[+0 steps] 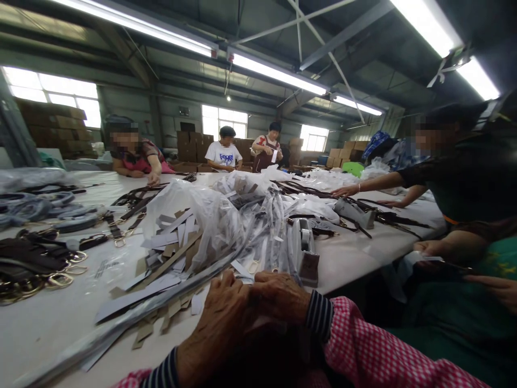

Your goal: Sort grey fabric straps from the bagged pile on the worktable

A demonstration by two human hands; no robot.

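Note:
At the table's near edge, my left hand (226, 307) and my right hand (280, 295) are close together, their fingers curled in. What they grip is hidden by the fingers; only a pale, shiny sliver shows between them. Just beyond lie clear plastic sleeves (274, 215) with metal rings inside. A tape dispenser (306, 242) stands to the right of the sleeves. Left of my hands, grey and white card strips (161, 280) spill from a clear plastic bag (214, 226). A long plastic-wrapped strip (133, 312) slants across the table towards my left hand.
Dark straps with gold-coloured buckles (36, 264) are piled at left, near coiled grey-blue bundles (48, 207). A second dispenser (353, 213) and more dark straps (388, 215) lie at right. Several co-workers are around the table (375, 253), one close on my right with a hand (440, 248) holding something white.

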